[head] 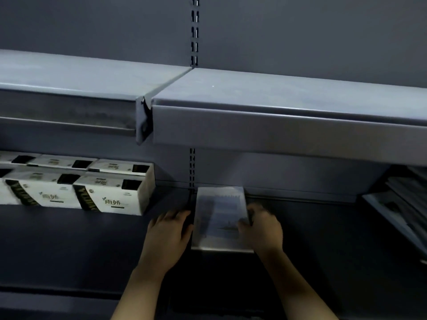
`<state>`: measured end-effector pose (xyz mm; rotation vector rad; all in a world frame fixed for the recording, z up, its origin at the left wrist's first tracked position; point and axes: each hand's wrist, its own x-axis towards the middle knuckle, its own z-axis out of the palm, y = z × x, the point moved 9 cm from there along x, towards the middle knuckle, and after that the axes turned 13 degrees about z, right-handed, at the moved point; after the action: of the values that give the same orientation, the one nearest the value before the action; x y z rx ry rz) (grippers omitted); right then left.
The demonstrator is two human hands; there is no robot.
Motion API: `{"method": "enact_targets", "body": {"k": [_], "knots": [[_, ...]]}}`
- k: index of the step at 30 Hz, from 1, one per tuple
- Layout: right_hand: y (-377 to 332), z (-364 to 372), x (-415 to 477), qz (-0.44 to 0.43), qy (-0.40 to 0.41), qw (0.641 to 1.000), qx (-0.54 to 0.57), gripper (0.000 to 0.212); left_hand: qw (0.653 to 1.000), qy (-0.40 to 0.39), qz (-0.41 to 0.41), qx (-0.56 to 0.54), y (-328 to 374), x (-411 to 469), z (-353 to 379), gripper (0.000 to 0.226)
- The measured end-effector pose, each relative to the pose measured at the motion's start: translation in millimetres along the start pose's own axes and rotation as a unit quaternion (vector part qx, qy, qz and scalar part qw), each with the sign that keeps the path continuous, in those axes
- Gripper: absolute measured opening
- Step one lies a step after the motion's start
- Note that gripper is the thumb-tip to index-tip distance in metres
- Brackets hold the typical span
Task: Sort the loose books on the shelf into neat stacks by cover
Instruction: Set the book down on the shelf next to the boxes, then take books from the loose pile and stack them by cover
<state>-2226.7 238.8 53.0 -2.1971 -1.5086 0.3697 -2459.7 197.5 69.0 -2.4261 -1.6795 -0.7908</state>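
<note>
White tissue boxes [92,188] sit far left on the shelf [69,239]. The left hand [167,236] lies open against the pale book stack [219,218] mid-shelf; the right hand [261,227] grips its right edge. Press both sides inward evenly to square the edges.

Open shelf [69,239] space lies left of the book stack [219,218]; tissue packs [92,185] crowd the far left, tilted books [402,204] block the right.

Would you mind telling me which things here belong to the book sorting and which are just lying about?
Job in hand:
book stack
loose books at far right
left hand
right hand

Lying about:
white boxes
upper shelf
</note>
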Motion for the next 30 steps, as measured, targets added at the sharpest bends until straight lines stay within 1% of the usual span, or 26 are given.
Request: {"method": "enact_targets", "body": {"k": [3,6,8,10,11,13,19,21,24,26,28,30], "knots": [[-4,0,0,-0.011,-0.006,1.0,-0.014,0.033,1.0,-0.006,0.012,-0.001,5,2,1,0.029],[1,-4,-1,-0.015,-0.019,1.0,0.007,0.023,1.0,-0.004,0.022,-0.002,12,7,3,0.028],[13,-9,-3,-0.022,-0.014,0.999,0.023,0.024,1.0,-0.015,0.02,-0.003,16,9,7,0.026],[51,-34,0,-0.009,-0.001,1.0,0.025,0.023,0.998,-0.038,0.043,-0.003,50,21,24,0.027],[55,-35,2,-0.014,0.0,1.0,0.027,0.022,0.998,-0.049,0.041,0.0,51,21,26,0.029],[82,-58,8,-0.005,0.005,0.999,0.041,0.02,0.997,-0.043,0.07,0.004,82,32,33,0.033],[77,-101,10,-0.028,0.03,0.995,0.092,0.022,0.994,-0.038,0.1,0.003,98,38,39,0.03],[108,-148,13,-0.031,0.065,0.99,0.119,0.021,0.992,-0.036,0.117,-0.002,144,51,47,0.037],[144,-218,16,-0.049,0.118,0.983,0.13,0.019,0.992,-0.037,0.122,0.0,204,69,57,0.043],[174,-261,19,-0.047,0.139,0.981,0.129,0.017,0.993,-0.033,0.114,-0.005,246,80,61,0.047],[204,-293,23,-0.027,0.141,0.981,0.126,0.018,0.994,-0.019,0.109,-0.012,287,87,63,0.04],[229,-318,25,-0.028,0.116,0.98,0.161,0.021,0.994,0.001,0.111,-0.024,332,94,65,0.034]]}}
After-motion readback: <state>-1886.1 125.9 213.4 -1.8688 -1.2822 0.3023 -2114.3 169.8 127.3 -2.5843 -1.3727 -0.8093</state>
